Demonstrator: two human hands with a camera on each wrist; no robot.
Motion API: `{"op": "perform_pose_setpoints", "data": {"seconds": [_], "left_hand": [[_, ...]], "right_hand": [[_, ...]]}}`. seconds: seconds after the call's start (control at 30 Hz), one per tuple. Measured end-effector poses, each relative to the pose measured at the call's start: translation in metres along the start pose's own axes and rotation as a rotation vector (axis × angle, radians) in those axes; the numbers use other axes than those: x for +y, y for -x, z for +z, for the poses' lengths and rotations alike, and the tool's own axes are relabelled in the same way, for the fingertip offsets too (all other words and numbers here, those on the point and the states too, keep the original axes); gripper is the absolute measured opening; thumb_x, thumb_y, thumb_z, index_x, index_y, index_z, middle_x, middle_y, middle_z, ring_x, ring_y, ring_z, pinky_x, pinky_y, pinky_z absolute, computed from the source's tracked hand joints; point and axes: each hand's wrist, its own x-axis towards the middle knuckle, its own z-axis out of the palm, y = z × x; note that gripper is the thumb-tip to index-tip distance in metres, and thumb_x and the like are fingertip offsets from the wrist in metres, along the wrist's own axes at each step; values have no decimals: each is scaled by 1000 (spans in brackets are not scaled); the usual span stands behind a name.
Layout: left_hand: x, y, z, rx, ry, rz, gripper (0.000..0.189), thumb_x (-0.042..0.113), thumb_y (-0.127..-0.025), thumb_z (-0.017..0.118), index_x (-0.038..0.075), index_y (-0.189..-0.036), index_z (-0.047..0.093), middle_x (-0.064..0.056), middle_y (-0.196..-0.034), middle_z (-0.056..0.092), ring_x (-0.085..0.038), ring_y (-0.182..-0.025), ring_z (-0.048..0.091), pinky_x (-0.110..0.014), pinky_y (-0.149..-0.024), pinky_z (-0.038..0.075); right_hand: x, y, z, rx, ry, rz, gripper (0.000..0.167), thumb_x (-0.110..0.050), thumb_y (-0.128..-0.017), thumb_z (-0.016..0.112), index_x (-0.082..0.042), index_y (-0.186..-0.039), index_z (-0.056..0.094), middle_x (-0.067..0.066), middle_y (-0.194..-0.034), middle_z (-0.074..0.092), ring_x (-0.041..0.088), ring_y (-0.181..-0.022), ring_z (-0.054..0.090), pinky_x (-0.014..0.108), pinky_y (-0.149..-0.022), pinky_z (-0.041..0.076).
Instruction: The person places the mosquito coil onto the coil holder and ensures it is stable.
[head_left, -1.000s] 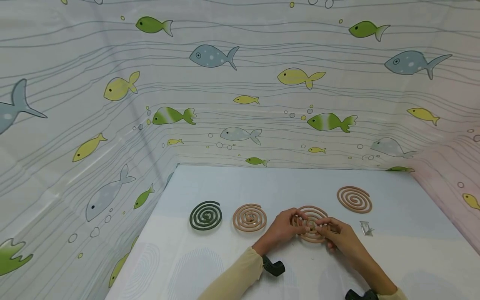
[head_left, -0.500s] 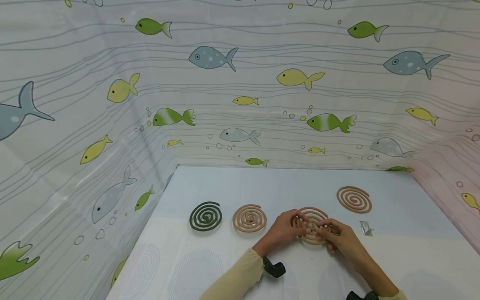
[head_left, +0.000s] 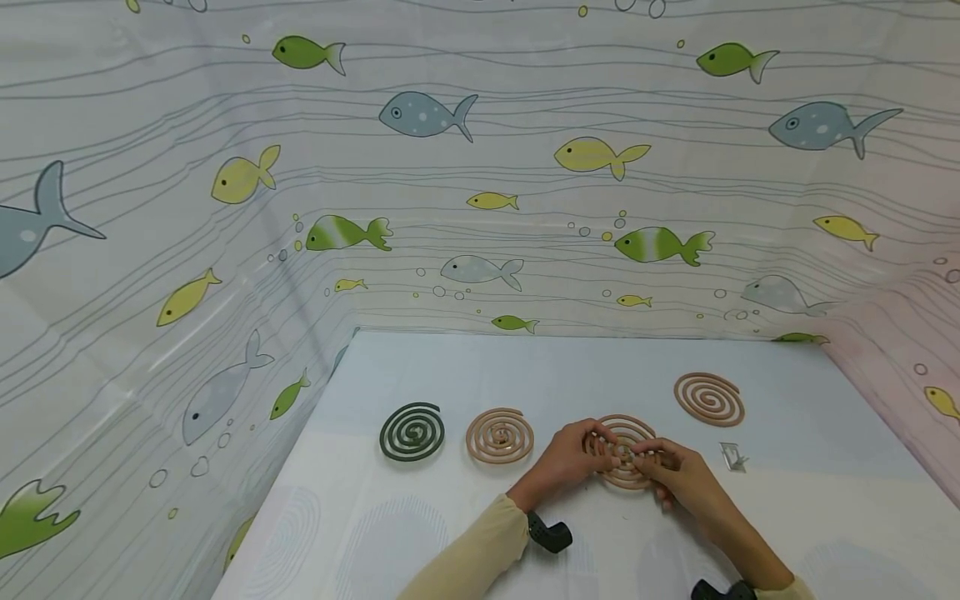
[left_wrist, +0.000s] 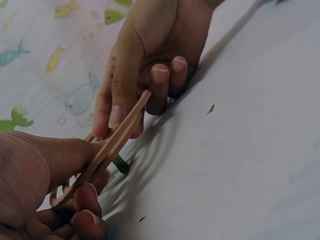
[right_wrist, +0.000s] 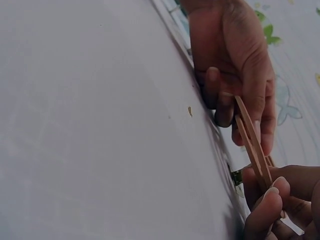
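Note:
A brown mosquito coil point(left_wrist: 114, 142) is held tilted just above the table, its shadow falling below it. My left hand point(head_left: 564, 458) pinches its left side near the centre, thumb on top and fingers underneath. From the right, my right hand point(head_left: 686, 479) grips the coil close to its centre with thumb and fingertips. Beneath the coil, a short dark green piece point(right_wrist: 237, 176) shows in both wrist views, partly hidden by fingers. A small bent metal coil stand point(head_left: 733, 457) lies to the right of my right hand.
Left of the hands lie a second brown coil point(head_left: 499, 436) with a metal bit at its centre and a dark green coil point(head_left: 412, 432). Another brown coil point(head_left: 708, 399) lies at the back right. Small brown crumbs point(left_wrist: 210, 109) dot the white table. A fish-patterned curtain point(head_left: 420, 200) stands behind.
Over the last second the held coil has shifted very slightly toward the person. Both hands keep their grip in nearly the same place, and the other coils have not moved.

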Motion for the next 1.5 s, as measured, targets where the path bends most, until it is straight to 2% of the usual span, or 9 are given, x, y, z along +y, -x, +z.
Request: {"op": "perform_pose_setpoints", "data": {"seconds": [0.27, 0.53, 0.77, 0.93, 1.5], "left_hand": [[-2, -1, 1, 17, -17, -26, 25, 12, -91, 80, 12, -114, 70, 6, -81, 63, -4, -68, 57, -21, -62, 45], [-4, -2, 1, 27, -42, -36, 25, 13, -90, 81, 14, -113, 71, 7, -82, 62, -3, -69, 55, -21, -64, 45], [-3, -3, 1, 22, -31, 0, 25, 14, -92, 80, 14, -115, 70, 7, -83, 63, -4, -70, 58, -22, -63, 46], [-2, -5, 2, 27, -26, 30, 24, 14, -92, 80, 15, -115, 70, 5, -82, 64, -6, -68, 60, -22, -61, 47], [2, -9, 1, 28, -31, 26, 25, 12, -91, 80, 13, -114, 70, 6, -82, 63, -3, -68, 58, -21, -60, 47]], "right_hand": [[2, -2, 0, -12, -1, 11, 45, -28, -100, 71, -3, -135, 59, 9, -98, 72, 14, -58, 50, 31, -50, 49], [-1, -1, 0, -13, 3, 8, 46, -28, -99, 72, -3, -135, 59, 8, -81, 62, 14, -57, 51, 30, -50, 50], [-5, 2, 1, 14, -6, -8, 44, -26, -99, 72, -2, -134, 59, 11, -99, 71, 15, -59, 53, 32, -51, 51], [-7, 2, -3, 26, -3, -29, 43, -24, -100, 70, -2, -135, 58, 12, -101, 70, 16, -61, 54, 34, -53, 52], [-7, -3, -4, 28, -6, -9, 46, -29, -100, 71, -4, -136, 58, 12, -100, 72, 15, -62, 52, 33, -53, 51]]}}
